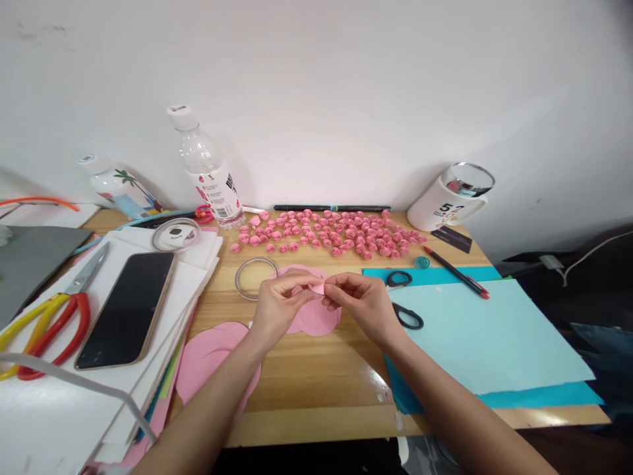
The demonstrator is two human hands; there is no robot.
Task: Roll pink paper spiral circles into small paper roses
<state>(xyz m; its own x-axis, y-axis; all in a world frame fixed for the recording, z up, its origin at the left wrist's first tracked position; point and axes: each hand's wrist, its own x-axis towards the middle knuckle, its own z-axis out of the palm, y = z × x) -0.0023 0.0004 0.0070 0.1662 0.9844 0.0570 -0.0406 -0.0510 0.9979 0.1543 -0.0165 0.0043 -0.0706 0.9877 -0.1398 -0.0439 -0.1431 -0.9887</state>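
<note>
Between the fingertips of my left hand (281, 302) and my right hand (363, 300) is a small pink paper piece (319, 288), pinched from both sides. Its exact shape is partly covered by the fingers. Just below and behind the hands lie pink paper circles (316, 320) on the wooden table. A second group of pink paper circles (210, 359) is beside my left forearm, which covers part of it. Beyond the hands, many small rolled pink paper roses (324, 234) are spread near the wall. A roll of tape (256, 262) lies left of the hands.
On the right, black-handled scissors (409, 316) touch light blue paper sheets (484, 336). A pen (457, 272) and a white mug (448, 198) stand farther back. Leftward are a phone (127, 310), red-and-yellow scissors (74, 310), stacked paper (198, 264) and a water bottle (210, 171).
</note>
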